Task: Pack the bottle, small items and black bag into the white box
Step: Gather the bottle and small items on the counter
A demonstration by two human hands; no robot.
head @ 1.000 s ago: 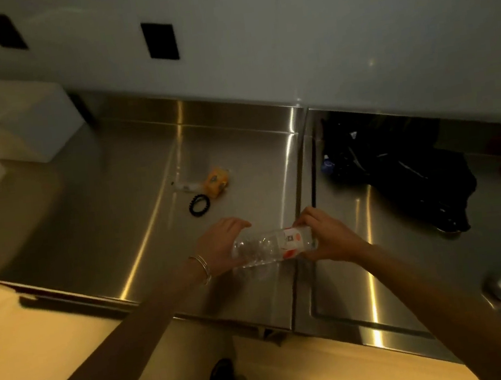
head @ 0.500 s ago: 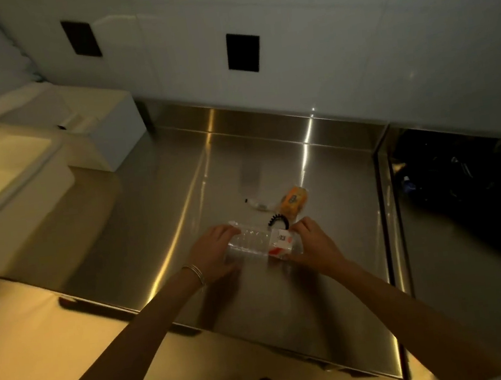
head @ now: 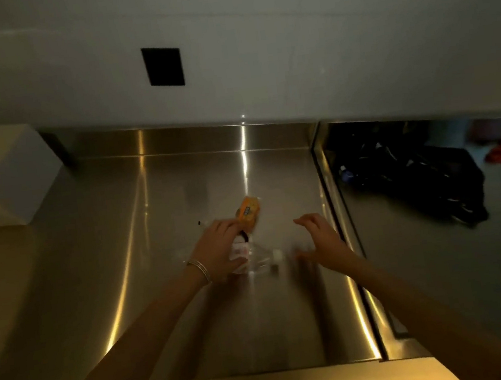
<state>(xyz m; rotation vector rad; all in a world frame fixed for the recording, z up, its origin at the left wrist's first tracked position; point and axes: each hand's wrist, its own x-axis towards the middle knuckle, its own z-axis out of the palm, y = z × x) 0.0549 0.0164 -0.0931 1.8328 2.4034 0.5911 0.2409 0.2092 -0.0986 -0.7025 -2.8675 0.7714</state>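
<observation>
Left hand [head: 218,250] grip on bottle [head: 261,259], right hand [head: 321,238] spread

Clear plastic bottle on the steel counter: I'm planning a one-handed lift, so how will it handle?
The clear plastic bottle looks see-through, so probably empty and light. Lying sideways on the smooth steel counter, it may roll once the left hand lets go.

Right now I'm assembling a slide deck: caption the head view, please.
Left hand holds the clear bottle at the steel counter; right hand hovers open beside it; white box far left.
</observation>
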